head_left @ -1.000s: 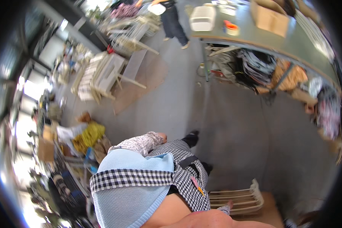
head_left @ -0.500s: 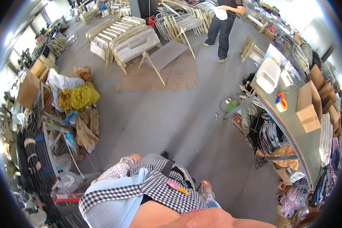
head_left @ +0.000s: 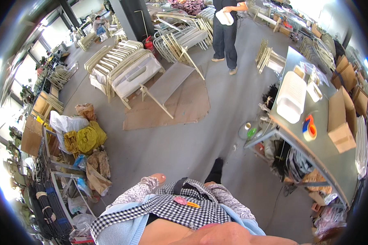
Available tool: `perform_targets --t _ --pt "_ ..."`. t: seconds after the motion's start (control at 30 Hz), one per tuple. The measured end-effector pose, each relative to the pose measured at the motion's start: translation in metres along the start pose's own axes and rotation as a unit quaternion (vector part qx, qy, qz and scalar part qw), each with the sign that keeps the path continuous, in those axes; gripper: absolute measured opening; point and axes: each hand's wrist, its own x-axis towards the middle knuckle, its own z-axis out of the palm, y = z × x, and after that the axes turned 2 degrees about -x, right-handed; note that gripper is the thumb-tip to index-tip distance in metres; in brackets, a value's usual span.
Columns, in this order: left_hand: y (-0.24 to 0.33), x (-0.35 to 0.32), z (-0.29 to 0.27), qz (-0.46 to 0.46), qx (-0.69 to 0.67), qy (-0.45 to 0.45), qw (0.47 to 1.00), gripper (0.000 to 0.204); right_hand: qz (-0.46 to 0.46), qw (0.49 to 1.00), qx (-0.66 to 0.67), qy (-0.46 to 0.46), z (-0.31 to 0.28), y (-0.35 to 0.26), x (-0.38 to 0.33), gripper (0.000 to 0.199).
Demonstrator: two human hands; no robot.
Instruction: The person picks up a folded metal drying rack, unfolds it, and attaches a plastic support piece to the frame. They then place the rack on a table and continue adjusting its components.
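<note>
My left hand (head_left: 158, 178) hung at eleven o'clock from my waist, just past the cuff of its patterned sleeve (head_left: 133, 193); I saw nothing in it, but I cannot tell whether its fingers were loose or curled. My right hand (head_left: 209, 184) was at one o'clock, mostly hidden, so I cannot tell how its fingers stood or whether they held anything. Nearest to both was my black-and-white checked apron (head_left: 163, 209), directly below me, between the hands; a pink ornament (head_left: 180, 200) and a yellow-orange tool (head_left: 193, 204) lay against its front.

At twelve o'clock, well apart from my hands, a frame with a grey panel (head_left: 171, 83) stood tilted on a flat cardboard sheet (head_left: 192, 107). Beside it, at eleven, leaned a row of pale folded frames (head_left: 122, 67). Between twelve and one, farther off, a co-worker (head_left: 225, 38) held a white object (head_left: 225, 17).

At two o'clock the green-topped table (head_left: 325, 157) bore a white ridged tray (head_left: 292, 96), a tape dispenser (head_left: 309, 128) and an open cardboard box (head_left: 342, 120). A yellow bundle (head_left: 90, 136) sat at ten.
</note>
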Motion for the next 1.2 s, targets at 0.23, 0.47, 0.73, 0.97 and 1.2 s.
perform_targets --t 0.23,0.47,0.73,0.97,1.2 --pt "0.141 0.088 -0.093 0.002 -0.058 0.021 0.998 0.039 0.028 0.982 0.165 0.088 -0.133 0.107 -0.047 0.045" --pt "0.186 0.186 -0.095 -0.06 -0.05 -0.031 0.996 0.038 0.049 0.923 0.153 0.35 -0.264 0.215 -0.062 0.031" --pt "0.172 0.328 -0.129 -0.208 0.003 -0.205 0.956 0.04 -0.051 0.838 0.334 0.428 -0.453 0.304 -0.047 0.032" --pt "0.284 0.52 -0.311 0.011 -0.129 0.032 0.991 0.035 0.178 0.774 0.533 0.293 -0.403 0.518 -0.042 0.035" --pt "0.34 0.601 -0.436 -0.049 -0.403 0.024 0.913 0.031 0.233 0.746 0.556 0.283 -0.5 0.451 -0.01 0.032"
